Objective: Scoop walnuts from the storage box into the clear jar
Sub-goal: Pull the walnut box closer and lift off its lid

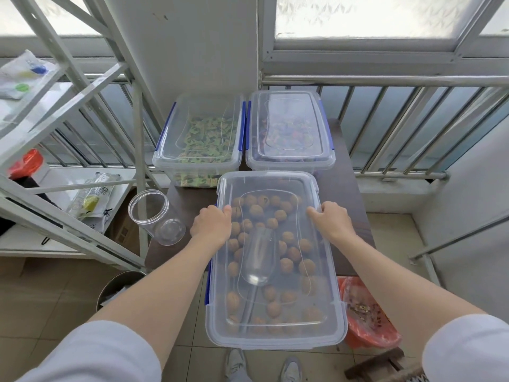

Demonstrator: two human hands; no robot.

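A clear storage box [334, 321] with a clear lid [316, 271] and blue clips lies in front of me, half on the dark table. Brown walnuts [286, 264] fill it, and a clear scoop [259, 257] lies among them under the lid. My left hand [210, 223] grips the lid's left edge. My right hand [333, 219] grips its right edge. The clear jar [157, 216], open and empty, stands on the table left of the box.
Two more lidded boxes stand behind: one with green packets [203, 139], one with dark sweets [289, 130]. White metal shelving [68, 133] rises at the left. A metal bin [118, 288] and a red-bagged bin [366, 315] sit on the floor. A railing [399, 81] runs behind.
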